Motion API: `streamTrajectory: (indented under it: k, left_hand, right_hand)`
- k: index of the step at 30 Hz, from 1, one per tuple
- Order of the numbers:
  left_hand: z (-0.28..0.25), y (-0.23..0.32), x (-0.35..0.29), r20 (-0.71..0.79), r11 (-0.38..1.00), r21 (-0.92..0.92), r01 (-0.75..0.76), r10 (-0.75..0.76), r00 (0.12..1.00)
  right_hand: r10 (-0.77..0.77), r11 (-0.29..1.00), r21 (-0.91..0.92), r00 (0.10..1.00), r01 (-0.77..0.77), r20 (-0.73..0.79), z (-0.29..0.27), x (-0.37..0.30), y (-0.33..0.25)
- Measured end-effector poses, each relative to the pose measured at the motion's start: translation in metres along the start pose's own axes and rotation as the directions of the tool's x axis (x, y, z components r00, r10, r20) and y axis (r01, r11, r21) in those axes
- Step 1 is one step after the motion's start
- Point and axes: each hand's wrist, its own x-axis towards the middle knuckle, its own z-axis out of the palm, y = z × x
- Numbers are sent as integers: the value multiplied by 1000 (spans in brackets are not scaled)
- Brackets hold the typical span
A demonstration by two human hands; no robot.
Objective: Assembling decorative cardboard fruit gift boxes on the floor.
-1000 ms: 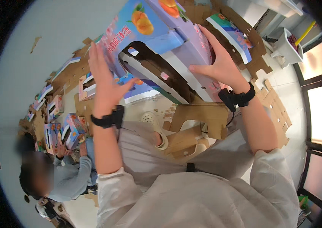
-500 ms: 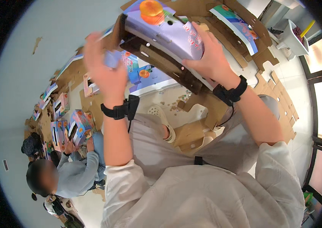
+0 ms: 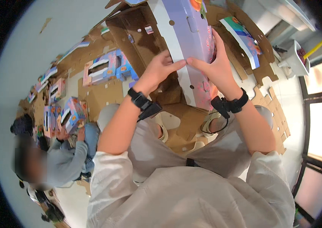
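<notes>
A large printed cardboard box (image 3: 178, 45) stands tilted in front of me, its brown inside turned to the left. It is purple and pink outside, with a white strip along one edge and several punched holes. My left hand (image 3: 157, 72) pinches that edge, thumb on the white strip and fingers inside the box. On the outer printed side, my right hand (image 3: 216, 66) is closed round the box, its thumb tip close to the left thumb. The right fingers are partly hidden by the box. Both wrists wear black straps.
Finished-looking printed boxes (image 3: 102, 68) lie to the left on cardboard. A person in a grey top (image 3: 64, 159) handles another printed box (image 3: 71, 114) at the left. Flat printed cardboard (image 3: 240, 40) lies at the far right, near a white bin (image 3: 297, 62). Brown sheets (image 3: 271, 110) cover the right floor.
The box has turned, so its open brown inside now shows. My left hand, apart from the box and blurred before, has come right and grips its edge. My right hand still holds it.
</notes>
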Motion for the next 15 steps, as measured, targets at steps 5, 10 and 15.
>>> streamTrajectory:
  k: [5,10,15]
  left_hand:
    - [12,4,-6,6,977,-212,21,-20,1000]
    - [-8,20,5,-310,998,-53,32,-47,950]
    - [-55,51,-43,-384,991,-66,-116,82,919]
  right_hand:
    - [202,979,17,976,-204,77,5,4,12]
    - [345,936,-91,937,-340,45,-21,17,29]
    - [353,936,14,936,-353,-6,-71,27,31]
